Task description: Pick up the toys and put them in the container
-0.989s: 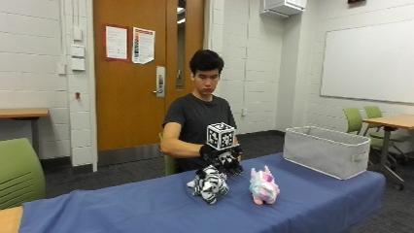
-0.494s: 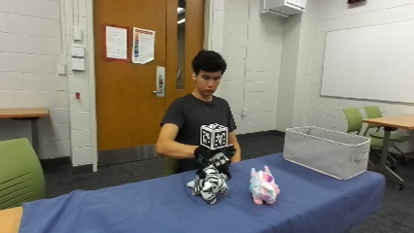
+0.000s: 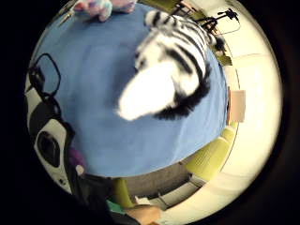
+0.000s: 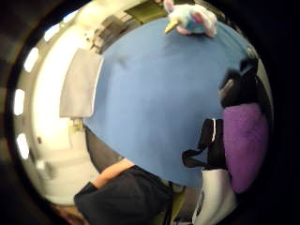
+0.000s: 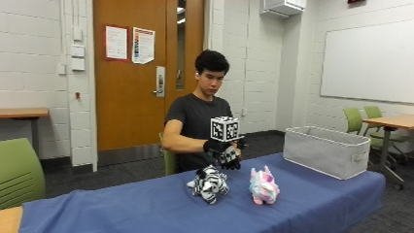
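Fingers of the right hand (image 5: 224,154) hang relaxed, holding nothing, just above the zebra (image 5: 208,183); the unicorn (image 5: 264,186) sits beside it, bin (image 5: 326,150) well apart. Gripping only fur, I'd guess, could let it slip.

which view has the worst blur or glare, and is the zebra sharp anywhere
Little finger palm view: the zebra is close and smeared, its white end blown out. Thumb palm view: bright glare off the room beside the blue cloth. Outside view: even light, zebra fairly clear.
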A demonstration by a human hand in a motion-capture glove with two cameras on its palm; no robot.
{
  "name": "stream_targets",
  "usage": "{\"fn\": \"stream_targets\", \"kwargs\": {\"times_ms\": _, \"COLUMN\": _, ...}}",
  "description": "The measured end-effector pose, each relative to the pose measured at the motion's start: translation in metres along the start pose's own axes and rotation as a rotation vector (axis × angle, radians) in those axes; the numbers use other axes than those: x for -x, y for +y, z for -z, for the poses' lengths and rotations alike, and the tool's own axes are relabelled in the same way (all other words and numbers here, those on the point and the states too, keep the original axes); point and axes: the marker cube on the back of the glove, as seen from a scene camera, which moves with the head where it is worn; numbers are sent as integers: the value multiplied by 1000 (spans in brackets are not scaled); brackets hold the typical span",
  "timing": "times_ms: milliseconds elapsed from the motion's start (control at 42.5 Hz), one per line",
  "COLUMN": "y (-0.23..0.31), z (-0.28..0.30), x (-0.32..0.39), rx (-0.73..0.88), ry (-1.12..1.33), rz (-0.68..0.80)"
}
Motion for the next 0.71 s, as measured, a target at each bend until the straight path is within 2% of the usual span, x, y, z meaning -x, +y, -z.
{"fn": "stream_targets", "kwargs": {"times_ms": 212, "y": -43, "z": 37, "x": 38, "rx": -40, "ry": -2, "rz": 84}}
{"fn": "stream_targets", "kwargs": {"times_ms": 471, "y": -101, "z": 129, "x": 109, "rx": -167, "ry": 14, "rz": 135}}
{"fn": "stream_targets", "kwargs": {"times_ms": 589, "y": -104, "z": 170, "x": 157, "rx": -227, "ry": 25, "rz": 354}}
{"fn": "stream_targets", "kwargs": {"times_ms": 706, "y": -130, "z": 210, "x": 213, "rx": -280, "ry": 45, "rz": 226}}
